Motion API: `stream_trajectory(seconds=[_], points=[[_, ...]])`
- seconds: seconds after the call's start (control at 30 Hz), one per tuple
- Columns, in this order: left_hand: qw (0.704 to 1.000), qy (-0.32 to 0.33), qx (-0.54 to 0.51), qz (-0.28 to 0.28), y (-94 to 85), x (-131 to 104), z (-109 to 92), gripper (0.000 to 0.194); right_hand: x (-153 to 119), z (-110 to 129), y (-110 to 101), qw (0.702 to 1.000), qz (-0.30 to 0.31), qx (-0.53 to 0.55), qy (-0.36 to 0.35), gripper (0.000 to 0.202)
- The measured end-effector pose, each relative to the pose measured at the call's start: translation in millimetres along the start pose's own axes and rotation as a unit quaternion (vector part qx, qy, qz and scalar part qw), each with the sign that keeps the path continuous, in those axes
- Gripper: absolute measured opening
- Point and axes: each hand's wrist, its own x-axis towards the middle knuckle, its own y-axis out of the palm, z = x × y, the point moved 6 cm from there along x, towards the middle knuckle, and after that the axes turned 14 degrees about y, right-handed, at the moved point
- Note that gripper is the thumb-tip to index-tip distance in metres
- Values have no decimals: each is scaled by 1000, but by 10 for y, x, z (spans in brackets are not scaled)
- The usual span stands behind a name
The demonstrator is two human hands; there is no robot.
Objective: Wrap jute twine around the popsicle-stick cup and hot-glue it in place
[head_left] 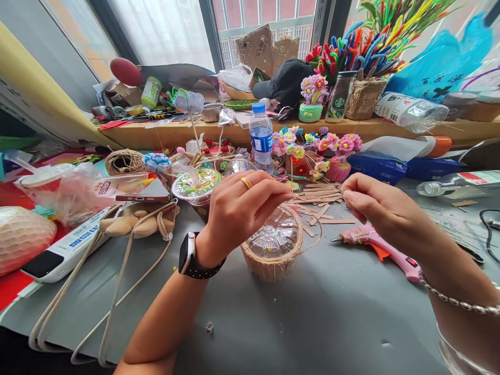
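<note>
A round container (272, 245) with a clear plastic top face, brown wooden sticks around its side and twine wound along its rim stands on the grey table. My left hand (244, 200) hovers over its far left edge, fingers pressed together in a pinch; what they hold, if anything, is hidden. A loose strand of twine (321, 229) loops out at the container's right. To the right, my right hand (377, 203) is raised with thumb and fingertips pinched, and I cannot make out what is between them. Below it lies a pink hot glue gun (375, 242).
Flat wooden sticks (320, 194) lie scattered behind the container. A water bottle (261, 138), yarn flowers (332, 143) and a lidded cup (196, 186) stand farther back. At left are a corded pouch (136, 221) and a twine coil (125, 162). An empty bottle (457, 183) lies at right.
</note>
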Motion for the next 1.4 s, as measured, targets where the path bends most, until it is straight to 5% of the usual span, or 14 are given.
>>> stream_trajectory(seconds=[0.1, 0.33, 0.5, 0.57, 0.8, 1.1, 1.27, 1.4], points=[[998, -39, -13, 39, 16, -5, 64, 8, 20, -3, 18, 999, -16, -48, 1, 24], [931, -134, -79, 329, 250, -180, 205, 37, 95, -83, 23, 995, -50, -90, 17, 35], [902, -118, -108, 402, 284, -268, 171, 60, 119, -113, -49, 985, -158, -70, -19, 26], [889, -102, -126, 428, 296, -303, 128, 69, 88, -57, -39, 985, -148, -72, -41, 23], [873, -73, -149, 459, 368, -339, -48, 88, -39, 160, 111, 991, -2, -100, -91, 13], [862, -59, -211, 457, 455, -354, -72, 74, -116, 70, 478, 951, 223, -188, -101, 18], [843, -42, -244, 478, 437, -422, -15, 77, -111, -23, 539, 937, 262, -215, -83, 21], [837, -48, -253, 483, 437, -449, -6, 77, -67, 16, 462, 945, 225, -203, -124, 25]])
